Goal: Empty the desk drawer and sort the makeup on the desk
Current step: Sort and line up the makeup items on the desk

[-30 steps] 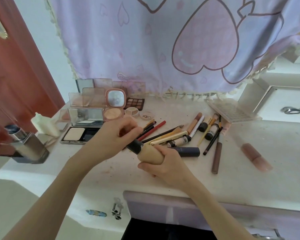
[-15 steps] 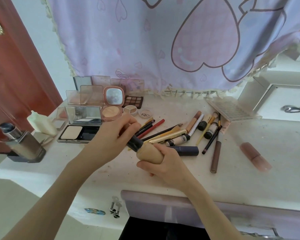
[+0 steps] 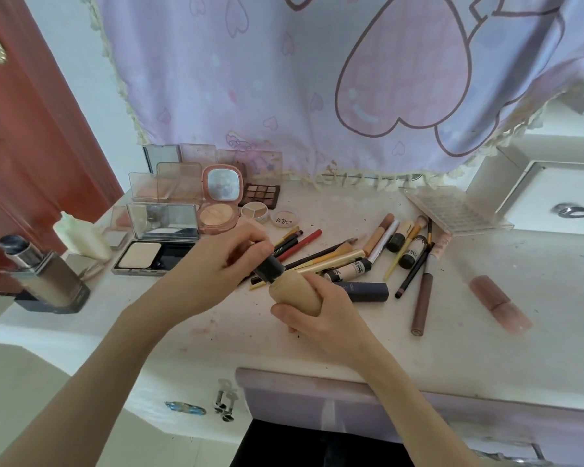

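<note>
We hold the beige bottle of liquid foundation with the black cap (image 3: 292, 291) in both hands, a little above the white table (image 3: 486, 338), in front of the heap of pencils. Our right hand (image 3: 321, 320) is clenched around the wide lower body of the bottle, and the fingers of our left hand (image 3: 216, 264) are curled around the black cap (image 3: 267, 268), pinching it near the top. We judge that we are turning or checking the cap before we put the bottle with the other foundation.

The bottle looks smooth and round, probably of glass or hard plastic; we cannot tell which. If it is glass, it will be rather heavy for its size and it can break when it falls on the hard table. The body is wider at the bottom and narrow at the neck, so the good place for the grip is the wide part, where our right hand is now. The cap is small and can come loose, so we should not lift the bottle by the cap alone. Any foundation on the surface would make it slippery.

The mixed pile of pencils, slim tubes and brushes (image 3: 358, 257) lies just behind the bottle; these are light and roll easily. The open powder compacts with mirrors (image 3: 169, 237) stand to the left, and the tall grey-brown square bottle (image 3: 44, 278) stands near the left edge.
</note>
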